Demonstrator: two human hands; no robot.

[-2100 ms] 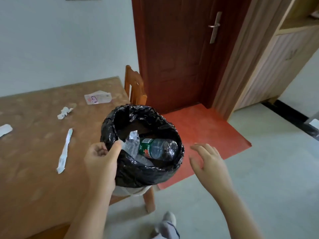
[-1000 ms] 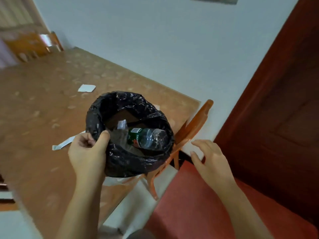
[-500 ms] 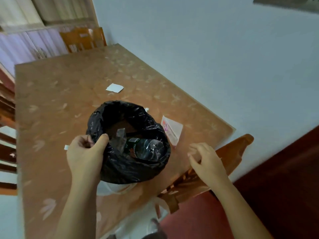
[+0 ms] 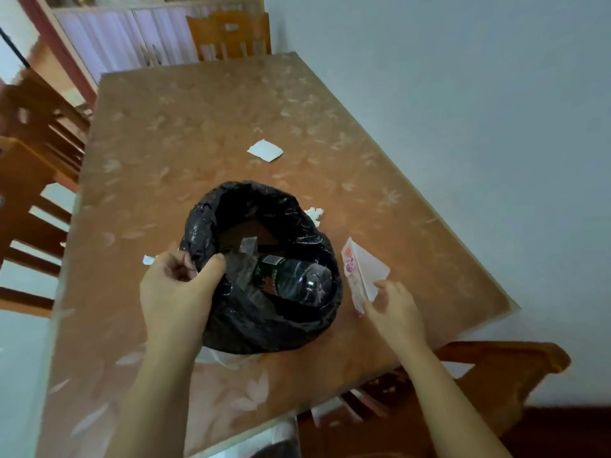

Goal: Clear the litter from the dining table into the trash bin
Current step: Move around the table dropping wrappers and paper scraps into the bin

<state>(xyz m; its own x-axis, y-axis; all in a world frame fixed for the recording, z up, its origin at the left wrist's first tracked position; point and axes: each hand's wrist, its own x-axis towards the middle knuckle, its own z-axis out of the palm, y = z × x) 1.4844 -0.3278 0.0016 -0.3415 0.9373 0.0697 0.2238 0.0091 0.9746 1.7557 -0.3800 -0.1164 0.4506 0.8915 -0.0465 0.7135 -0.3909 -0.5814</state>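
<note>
My left hand [image 4: 177, 292] grips the rim of the trash bin [image 4: 291, 325], which is lined with a black bag and held over the dining table [image 4: 172, 153]. Inside the bin lie a plastic bottle [image 4: 292, 280] with a green label and a clear wrapper [image 4: 243, 259]. My right hand [image 4: 395, 309] is spread, its fingertips touching the near corner of a white and pink plastic packet [image 4: 362, 269] lying on the table just right of the bin. A white paper square [image 4: 265, 150] lies farther back. A crumpled tissue [image 4: 314, 214] and a small white scrap [image 4: 148, 259] peek out beside the bin.
A wooden chair [image 4: 496, 365] is tucked under the table's near right corner. Another chair [image 4: 228, 36] stands at the far end and more chairs [image 4: 29, 166] along the left side. A pale wall runs along the right of the table.
My view has swung left from the door to the table. The bin, still in my left hand, now hangs over the tabletop. My right hand has reached the packet.
</note>
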